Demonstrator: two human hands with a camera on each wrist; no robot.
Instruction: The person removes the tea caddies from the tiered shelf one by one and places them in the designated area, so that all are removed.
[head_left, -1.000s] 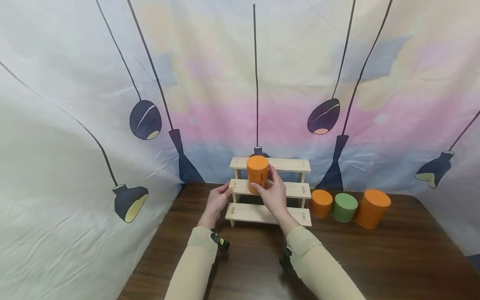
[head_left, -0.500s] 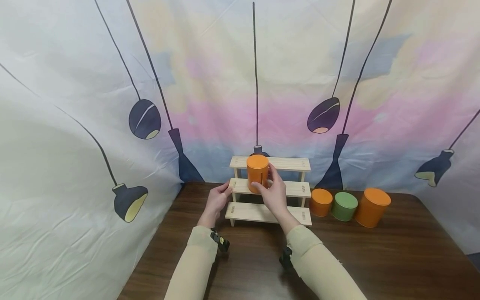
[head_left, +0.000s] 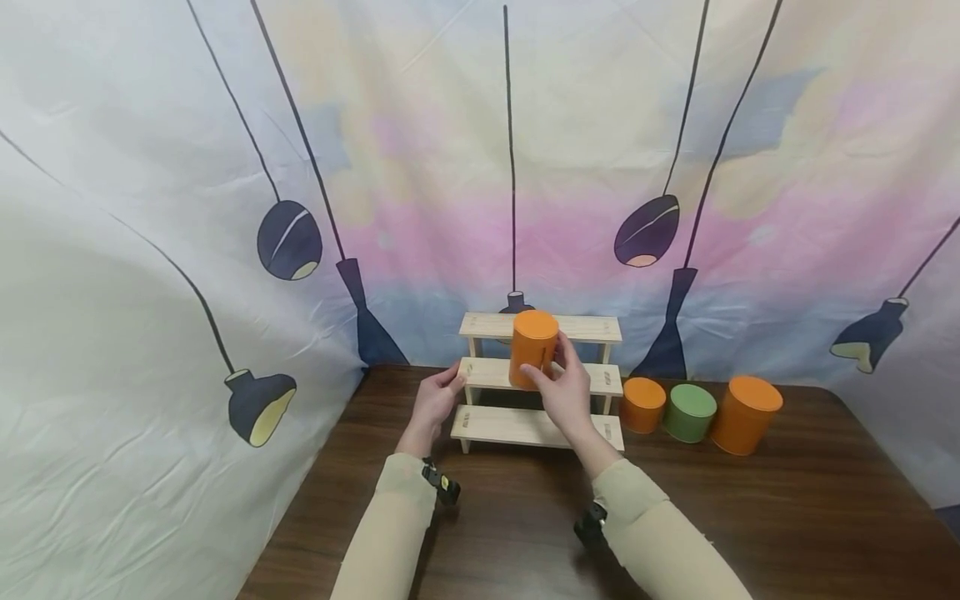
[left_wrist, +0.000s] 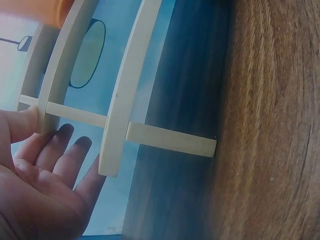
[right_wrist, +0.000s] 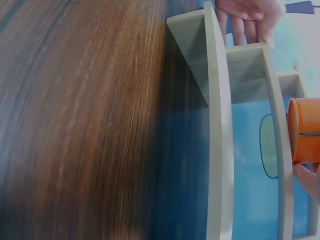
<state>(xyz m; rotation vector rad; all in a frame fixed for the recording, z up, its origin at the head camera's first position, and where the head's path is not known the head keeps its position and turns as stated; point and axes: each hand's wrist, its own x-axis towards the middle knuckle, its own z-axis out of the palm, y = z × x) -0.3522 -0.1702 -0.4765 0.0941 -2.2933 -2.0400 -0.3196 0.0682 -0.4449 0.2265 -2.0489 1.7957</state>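
A three-step wooden display rack [head_left: 495, 425] stands on the table in the head view. Its middle shelf [left_wrist: 55, 75] has its left end pinched between the thumb and fingers of my left hand [head_left: 435, 402]. My right hand [head_left: 564, 390] grips an orange cylindrical canister [head_left: 533, 350] from the right, thumb in front. Upright, the canister is at the middle shelf, a bit right of its centre, with its base at the shelf's front edge in the right wrist view. A dark vertical slit [right_wrist: 309, 134] marks its side.
Right of the rack, a short orange canister [head_left: 642, 406], a green canister [head_left: 689, 413] and a taller orange canister [head_left: 746, 417] stand in a row on the dark wooden table [head_left: 510, 525]. A cloth backdrop [head_left: 450, 167] printed with lamps hangs behind.
My right hand has shifted the orange canister to the right along the middle shelf, mostly within the last half second. My left hand has stayed at the shelf's left end.
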